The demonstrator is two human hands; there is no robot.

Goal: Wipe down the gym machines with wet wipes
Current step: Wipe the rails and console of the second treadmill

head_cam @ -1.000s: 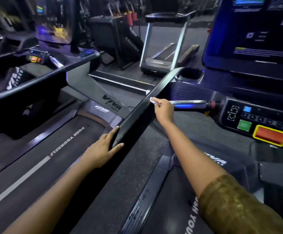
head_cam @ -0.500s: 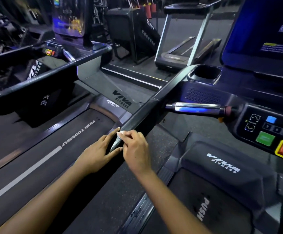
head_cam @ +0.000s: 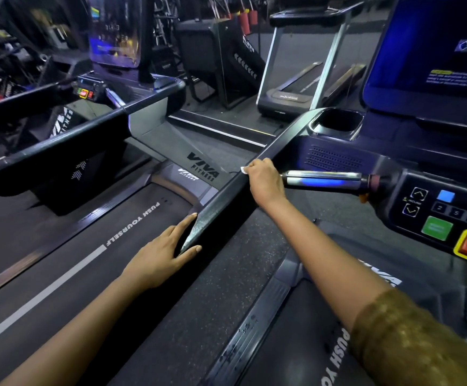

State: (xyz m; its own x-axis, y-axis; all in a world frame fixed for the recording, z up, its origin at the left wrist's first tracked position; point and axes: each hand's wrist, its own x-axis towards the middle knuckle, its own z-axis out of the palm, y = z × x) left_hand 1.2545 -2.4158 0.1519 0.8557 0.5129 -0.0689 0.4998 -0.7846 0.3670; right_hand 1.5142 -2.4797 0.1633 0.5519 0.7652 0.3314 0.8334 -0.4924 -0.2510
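A black treadmill handrail (head_cam: 228, 190) runs diagonally from the lower middle up to the console. My right hand (head_cam: 264, 181) grips a white wet wipe (head_cam: 243, 170) and presses it onto the rail about halfway up, next to a chrome grip bar (head_cam: 322, 179). Only a small corner of the wipe shows past my fingers. My left hand (head_cam: 161, 253) rests at the rail's near end with fingers straight, thumb under the tip. The rail's near part looks wet and speckled.
The console (head_cam: 449, 215) with green and red buttons sits at right, a cup holder (head_cam: 338, 122) and a blue screen (head_cam: 435, 51) above it. A second treadmill's belt (head_cam: 87, 246) and rail (head_cam: 59, 140) lie to the left. More machines stand at the back.
My right hand slid the wipe down the rail to its near end beside my left hand, then back up to the middle. My left hand stayed at the rail's tip.
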